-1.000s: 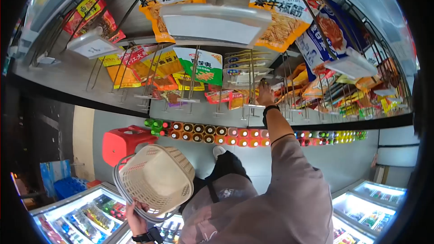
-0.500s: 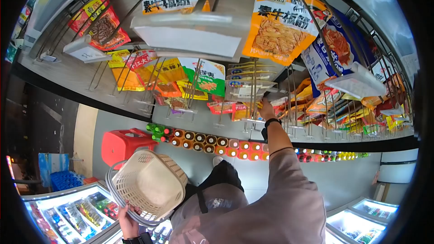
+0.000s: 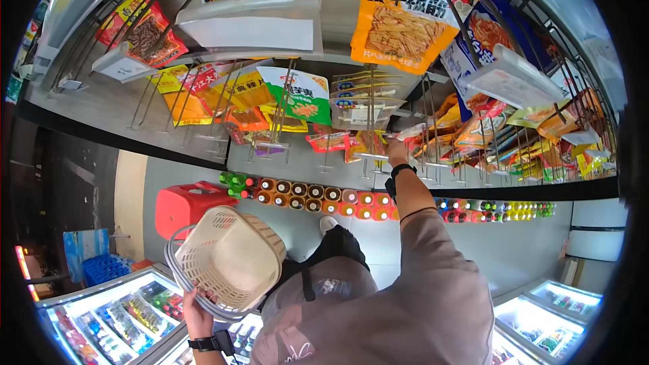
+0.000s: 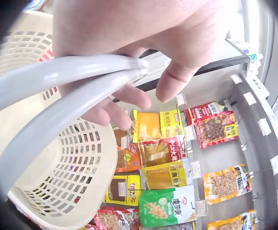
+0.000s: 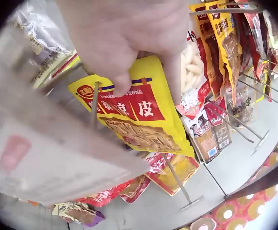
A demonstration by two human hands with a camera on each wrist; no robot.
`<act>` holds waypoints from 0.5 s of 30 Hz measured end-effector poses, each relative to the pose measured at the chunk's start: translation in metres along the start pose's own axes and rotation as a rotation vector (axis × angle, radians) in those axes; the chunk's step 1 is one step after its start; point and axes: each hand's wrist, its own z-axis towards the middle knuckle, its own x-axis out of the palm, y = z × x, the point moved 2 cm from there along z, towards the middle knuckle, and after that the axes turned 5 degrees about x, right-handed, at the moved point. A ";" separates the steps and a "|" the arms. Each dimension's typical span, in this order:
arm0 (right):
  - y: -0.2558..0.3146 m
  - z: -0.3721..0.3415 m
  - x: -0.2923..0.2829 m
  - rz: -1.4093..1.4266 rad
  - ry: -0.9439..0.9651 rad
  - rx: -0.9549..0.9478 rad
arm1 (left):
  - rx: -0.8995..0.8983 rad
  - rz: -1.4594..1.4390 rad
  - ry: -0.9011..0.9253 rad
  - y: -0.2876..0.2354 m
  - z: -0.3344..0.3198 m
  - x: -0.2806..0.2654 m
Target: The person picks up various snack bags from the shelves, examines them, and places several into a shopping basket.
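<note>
My right hand [image 5: 129, 43] pinches the top of a yellow packet with a red label [image 5: 151, 112] in the right wrist view; the packet is at a metal hook. The head view shows the same hand [image 3: 397, 153] low among the hanging packets, right of a stack of clear-and-yellow packs [image 3: 365, 98]. At the lower left my left hand [image 3: 197, 311] grips the grey handles of a beige basket [image 3: 233, 257]. In the left wrist view, that hand [image 4: 144, 48] has its fingers curled round the two handles [image 4: 62, 72]; the basket [image 4: 38, 153] hangs beside it, its visible inside bare.
Snack packets hang on hooks across the rack, with price tags [image 3: 250, 30] jutting out. Bottles [image 3: 314, 190] stand in rows on the floor below. A red stool [image 3: 189, 206] is behind the basket, and lit freezers [image 3: 128, 318] flank the person.
The right hand has stayed low at the hooks while its wrist turned slightly. The basket shifted left, then back a little right. The rack moved down in view, then up again.
</note>
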 end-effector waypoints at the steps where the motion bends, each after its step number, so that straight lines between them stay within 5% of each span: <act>1: -0.005 -0.004 0.001 -0.005 0.000 0.007 | -0.008 0.002 0.004 -0.001 0.000 -0.001; 15: -0.023 -0.023 0.011 -0.027 0.098 -0.138 | -0.102 -0.026 0.084 0.012 0.018 -0.004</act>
